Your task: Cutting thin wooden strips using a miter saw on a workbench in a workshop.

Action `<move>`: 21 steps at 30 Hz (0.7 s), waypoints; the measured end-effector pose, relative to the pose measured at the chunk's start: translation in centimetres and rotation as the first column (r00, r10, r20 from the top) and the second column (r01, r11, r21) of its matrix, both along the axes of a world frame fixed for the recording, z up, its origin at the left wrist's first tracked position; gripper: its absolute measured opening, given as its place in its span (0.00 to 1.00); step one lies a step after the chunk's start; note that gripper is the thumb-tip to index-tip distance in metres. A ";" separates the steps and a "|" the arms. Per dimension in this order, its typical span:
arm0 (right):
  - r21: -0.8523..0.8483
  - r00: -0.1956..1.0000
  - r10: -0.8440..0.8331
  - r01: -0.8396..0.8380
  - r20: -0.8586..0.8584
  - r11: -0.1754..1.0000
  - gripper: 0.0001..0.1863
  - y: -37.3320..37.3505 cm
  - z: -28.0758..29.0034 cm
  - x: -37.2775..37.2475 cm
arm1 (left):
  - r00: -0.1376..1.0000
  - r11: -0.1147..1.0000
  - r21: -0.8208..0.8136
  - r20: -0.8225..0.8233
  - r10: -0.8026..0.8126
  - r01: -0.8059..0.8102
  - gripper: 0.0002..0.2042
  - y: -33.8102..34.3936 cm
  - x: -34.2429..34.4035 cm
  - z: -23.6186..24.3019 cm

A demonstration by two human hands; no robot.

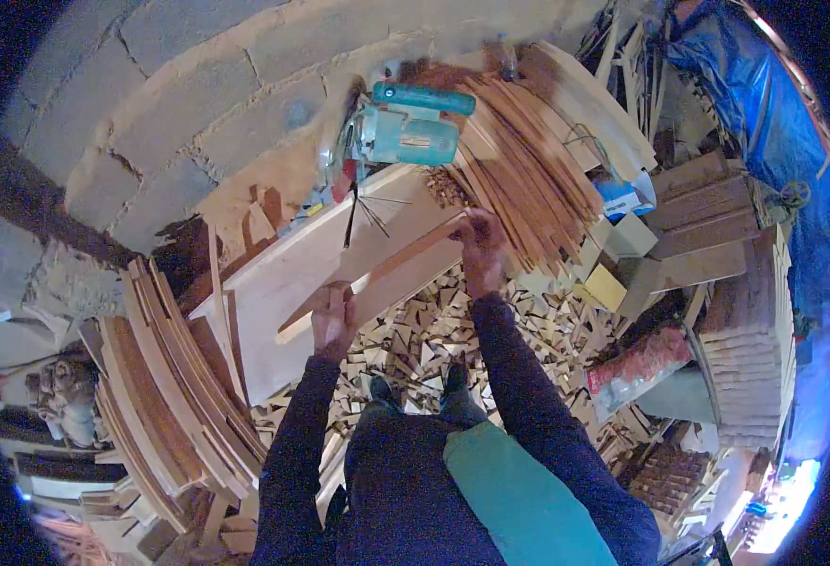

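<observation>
A narrow wooden strip [406, 253] slants across a pale work board [269, 325], its right end farther from me. My left hand [334, 318] is closed around the strip toward its near left end. At the far right end, my right hand [481, 247] grips it with the fingers bent over the wood. Beyond both hands sits a teal handheld power tool [417, 140], apart from the strip. A bundle of thin dark rods or wires [363, 212] sticks out below the tool, over the board.
Long wooden strips [528, 170] are stacked behind my right hand, and curved boards [165, 377] stand at the left. Wedge-shaped offcuts [415, 330] cover the floor around my feet. Cardboard boxes [698, 226] and a blue tarp [764, 94] are at the right; a block wall [198, 85] rises behind.
</observation>
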State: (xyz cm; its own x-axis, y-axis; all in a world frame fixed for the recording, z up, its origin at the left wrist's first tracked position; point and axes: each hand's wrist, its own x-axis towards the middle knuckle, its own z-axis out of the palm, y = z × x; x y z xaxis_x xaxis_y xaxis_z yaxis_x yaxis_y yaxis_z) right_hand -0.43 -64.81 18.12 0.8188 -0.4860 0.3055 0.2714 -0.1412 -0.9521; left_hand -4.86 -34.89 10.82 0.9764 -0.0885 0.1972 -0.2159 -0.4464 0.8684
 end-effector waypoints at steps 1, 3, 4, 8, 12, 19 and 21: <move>0.001 1.000 -0.006 0.006 0.011 1.000 0.10 0.1 0.1 0.0 | 0.998 0.998 0.058 0.071 0.004 -0.008 0.13 -0.2 0.0 0.0; 0.031 1.000 -0.020 0.020 -0.014 0.999 0.10 0.1 0.1 0.1 | 0.966 0.977 0.210 0.258 -0.018 -0.037 0.13 -0.5 0.0 -0.2; 0.059 1.000 -0.015 0.016 -0.022 0.998 0.10 0.1 0.0 0.2 | 0.974 0.979 0.198 0.226 -0.006 -0.039 0.13 -0.6 0.0 -0.3; 0.122 1.000 -0.007 0.006 0.007 0.992 0.10 -0.1 -0.8 0.5 | 0.958 0.965 0.256 0.286 -0.022 -0.054 0.12 -1.2 0.3 -0.7; 0.140 0.999 -0.036 0.041 -0.033 0.989 0.09 -0.6 -2.0 0.6 | 0.932 0.638 -0.740 -0.351 -0.093 -0.215 0.13 -1.6 0.5 -0.6; 0.291 1.000 -0.003 -0.001 0.012 0.957 0.10 -1.5 -4.7 0.6 | 0.977 0.997 0.051 0.203 -0.059 0.049 0.17 -0.6 0.1 -2.3; 0.196 0.995 0.093 -0.086 -0.031 0.977 0.10 -3.1 -6.0 0.6 | 0.997 0.982 -0.175 0.056 -0.058 0.067 0.17 -0.5 -0.1 -3.1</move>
State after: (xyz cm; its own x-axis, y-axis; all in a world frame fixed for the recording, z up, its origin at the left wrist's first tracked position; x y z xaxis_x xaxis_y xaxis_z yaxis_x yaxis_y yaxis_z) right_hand 0.17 -67.87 12.11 0.8713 -0.4571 0.1785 0.2358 0.0710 -0.9692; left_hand -4.96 -35.37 7.69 0.9585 -0.1080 0.2637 -0.2836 -0.2713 0.9198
